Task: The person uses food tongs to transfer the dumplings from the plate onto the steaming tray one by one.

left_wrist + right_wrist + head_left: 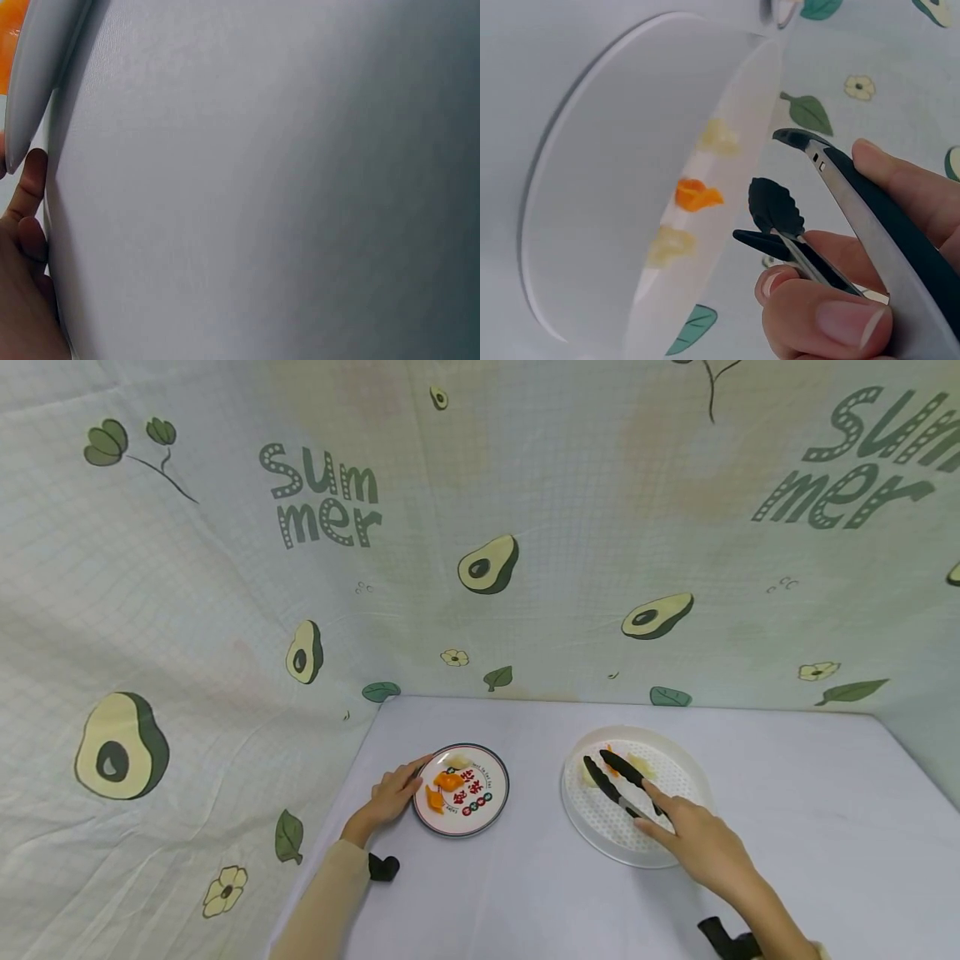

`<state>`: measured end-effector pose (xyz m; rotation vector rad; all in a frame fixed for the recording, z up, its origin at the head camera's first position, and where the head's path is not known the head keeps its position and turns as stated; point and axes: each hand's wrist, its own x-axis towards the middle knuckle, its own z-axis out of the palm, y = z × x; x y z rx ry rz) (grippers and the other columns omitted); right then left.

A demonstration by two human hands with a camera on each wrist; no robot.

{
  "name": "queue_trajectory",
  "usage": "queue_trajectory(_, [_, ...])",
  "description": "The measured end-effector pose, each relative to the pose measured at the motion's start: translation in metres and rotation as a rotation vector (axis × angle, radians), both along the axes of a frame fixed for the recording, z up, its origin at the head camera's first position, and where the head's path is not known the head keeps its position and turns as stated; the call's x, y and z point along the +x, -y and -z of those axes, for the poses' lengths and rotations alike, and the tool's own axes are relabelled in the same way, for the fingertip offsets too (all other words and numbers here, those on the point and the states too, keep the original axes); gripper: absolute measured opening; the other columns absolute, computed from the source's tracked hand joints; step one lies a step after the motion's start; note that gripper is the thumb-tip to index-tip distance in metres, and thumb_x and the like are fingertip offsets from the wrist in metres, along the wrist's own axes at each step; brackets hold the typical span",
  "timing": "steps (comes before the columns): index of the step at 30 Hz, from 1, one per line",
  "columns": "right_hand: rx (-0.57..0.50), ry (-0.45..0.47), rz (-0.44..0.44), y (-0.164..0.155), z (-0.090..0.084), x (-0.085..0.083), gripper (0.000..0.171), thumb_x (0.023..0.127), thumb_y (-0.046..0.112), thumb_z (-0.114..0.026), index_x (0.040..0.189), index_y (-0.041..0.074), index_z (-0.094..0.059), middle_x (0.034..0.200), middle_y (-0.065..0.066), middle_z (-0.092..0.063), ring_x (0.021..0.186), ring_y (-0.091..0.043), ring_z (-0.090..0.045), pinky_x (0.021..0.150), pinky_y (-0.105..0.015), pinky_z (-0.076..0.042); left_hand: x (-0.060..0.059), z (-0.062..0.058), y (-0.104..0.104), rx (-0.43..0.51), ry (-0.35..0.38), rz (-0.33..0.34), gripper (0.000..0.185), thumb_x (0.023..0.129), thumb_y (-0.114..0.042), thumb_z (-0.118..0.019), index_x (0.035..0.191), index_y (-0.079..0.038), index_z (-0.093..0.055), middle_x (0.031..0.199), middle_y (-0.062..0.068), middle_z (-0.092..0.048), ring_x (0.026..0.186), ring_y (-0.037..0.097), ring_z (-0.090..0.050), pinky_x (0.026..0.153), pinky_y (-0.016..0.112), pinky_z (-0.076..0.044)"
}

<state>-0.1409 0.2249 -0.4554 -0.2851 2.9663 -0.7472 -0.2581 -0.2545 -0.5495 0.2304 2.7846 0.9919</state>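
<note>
— Tongs [617, 781] are in the right hand [701, 843], fingers curled round the handles, tips slightly apart over the white perforated tray [678, 839]. Is anything caught between them?

— Nothing that I can see; the right wrist view shows the tips bare. One orange piece [696, 194] and two pale pieces [718, 136] lie in the tray.

— And the left hand [392, 797]?

— Its fingers rest against the rim of the small printed plate [491, 814] on the desk [525, 893], steadying it. They look fairly straight, not wrapped round it.

— So how far along?

— I'd judge partway: a few orange pieces [444, 787] already sit on the plate, and three remain in the tray.
</note>
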Motion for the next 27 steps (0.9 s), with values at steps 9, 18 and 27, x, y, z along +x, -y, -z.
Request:
queue_trajectory(9, [-0.034, -0.064, -0.01, 0.009, -0.009, 0.003, 0.075, 0.097, 0.054, -0.056, 0.148, 0.0, -0.045, 0.128, -0.034, -0.057, 0.112, -0.053, -0.056, 0.079, -0.063, -0.048, 0.0, 0.0, 0.001, 0.0, 0.003, -0.002, 0.046, 0.107, -0.033, -0.047, 0.152, -0.029, -0.043, 0.148, 0.012, -0.047, 0.114, 0.033, -0.039, 0.093, 0.055, -0.022])
queue_trajectory(18, [-0.073, -0.089, -0.048, 0.027, -0.013, 0.004, 0.068, 0.098, 0.047, -0.06, 0.148, 0.003, -0.046, 0.132, -0.03, -0.057, 0.116, -0.05, -0.056, 0.086, -0.063, -0.045, 0.001, 0.001, 0.001, 0.0, 0.007, -0.003, 0.047, 0.106, -0.035, -0.047, 0.152, -0.03, -0.042, 0.149, 0.012, -0.046, 0.115, 0.032, -0.039, 0.094, 0.055, -0.022])
queue_trajectory(27, [-0.108, -0.104, -0.098, 0.048, -0.012, -0.002, 0.067, 0.097, 0.047, -0.061, 0.148, 0.005, -0.047, 0.132, -0.026, -0.059, 0.117, -0.046, -0.057, 0.091, -0.06, -0.045, 0.001, -0.001, 0.0, -0.004, 0.004, -0.006, 0.047, 0.106, -0.035, -0.047, 0.152, -0.031, -0.042, 0.147, 0.011, -0.048, 0.114, 0.031, -0.039, 0.094, 0.055, -0.022])
